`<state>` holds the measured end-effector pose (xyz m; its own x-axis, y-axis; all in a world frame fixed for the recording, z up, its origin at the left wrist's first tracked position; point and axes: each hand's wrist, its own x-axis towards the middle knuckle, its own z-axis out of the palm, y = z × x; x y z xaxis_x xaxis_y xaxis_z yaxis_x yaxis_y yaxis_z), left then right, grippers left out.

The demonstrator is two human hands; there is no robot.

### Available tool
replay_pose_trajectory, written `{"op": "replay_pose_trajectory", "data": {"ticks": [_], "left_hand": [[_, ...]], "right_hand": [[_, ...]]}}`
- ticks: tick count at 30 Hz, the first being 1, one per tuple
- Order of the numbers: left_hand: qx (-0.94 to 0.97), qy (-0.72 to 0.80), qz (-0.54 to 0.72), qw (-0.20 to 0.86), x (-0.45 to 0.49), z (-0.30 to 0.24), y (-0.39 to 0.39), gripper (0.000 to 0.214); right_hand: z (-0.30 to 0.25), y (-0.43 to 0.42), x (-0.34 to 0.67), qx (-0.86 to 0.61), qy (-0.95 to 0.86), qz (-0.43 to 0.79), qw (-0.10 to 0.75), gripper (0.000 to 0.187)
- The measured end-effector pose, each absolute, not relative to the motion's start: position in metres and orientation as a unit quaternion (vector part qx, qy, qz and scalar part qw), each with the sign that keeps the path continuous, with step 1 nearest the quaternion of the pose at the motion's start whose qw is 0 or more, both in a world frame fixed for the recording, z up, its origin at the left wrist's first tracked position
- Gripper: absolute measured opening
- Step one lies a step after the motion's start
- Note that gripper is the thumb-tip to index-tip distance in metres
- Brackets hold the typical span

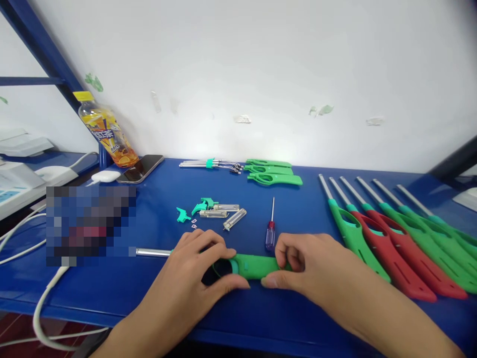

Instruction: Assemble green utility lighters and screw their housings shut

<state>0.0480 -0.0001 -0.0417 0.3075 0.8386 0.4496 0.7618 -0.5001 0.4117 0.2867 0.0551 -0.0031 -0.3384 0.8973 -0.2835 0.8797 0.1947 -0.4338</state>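
Note:
A green long-nosed lighter (pixel 257 266) lies across the front of the blue table, its metal tube pointing left. My left hand (pixel 201 268) is closed around its trigger-loop end, thumb below and fingers above. At the handle's right end, my right hand (pixel 303 263) pinches the green body between thumb and curled fingers, hiding that tip. Just beyond the right hand lies a screwdriver (pixel 271 233) with a purple clear handle. Behind the left hand are clear fuel tanks (pixel 235 219), teal triggers (pixel 182 215) and tiny pale pieces (pixel 194 223).
Several green and red lighters (pixel 402 248) lie in a row at right. Green handle shells (pixel 276 178) and a taped bundle of metal tubes (pixel 197 163) lie near the wall. A phone (pixel 143 168), a drink bottle (pixel 108 132) and white cables (pixel 39 303) are at left.

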Motion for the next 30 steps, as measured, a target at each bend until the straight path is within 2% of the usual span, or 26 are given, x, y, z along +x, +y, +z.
{"op": "replay_pose_trajectory", "data": {"ticks": [3,7,12,15,17,22,30], "left_hand": [[0.806,0.504,0.307,0.052,0.050,-0.042,-0.003,0.042],[0.805,0.504,0.310,0.032,0.052,-0.044,-0.006,0.035],[0.812,0.489,0.319,0.007,0.054,-0.046,-0.007,0.025],[0.810,0.491,0.320,0.015,0.054,-0.048,-0.007,0.021],[0.811,0.488,0.321,0.032,0.053,-0.049,-0.006,0.024],[0.828,0.472,0.299,0.044,0.051,-0.047,-0.005,0.027],[0.841,0.474,0.255,0.052,0.050,-0.048,-0.001,0.022]], "right_hand": [[-0.006,0.053,0.294,-0.551,-0.789,0.271,0.034,0.023],[-0.009,0.048,0.311,-0.516,-0.802,0.293,0.071,0.030],[-0.009,0.045,0.319,-0.517,-0.789,0.329,0.050,0.010],[-0.013,0.044,0.316,-0.523,-0.791,0.315,0.024,0.039],[-0.017,0.044,0.313,-0.518,-0.802,0.296,0.031,0.045],[-0.026,0.047,0.309,-0.492,-0.824,0.271,0.077,0.022],[-0.025,0.044,0.303,-0.470,-0.847,0.230,0.098,0.022]]}}
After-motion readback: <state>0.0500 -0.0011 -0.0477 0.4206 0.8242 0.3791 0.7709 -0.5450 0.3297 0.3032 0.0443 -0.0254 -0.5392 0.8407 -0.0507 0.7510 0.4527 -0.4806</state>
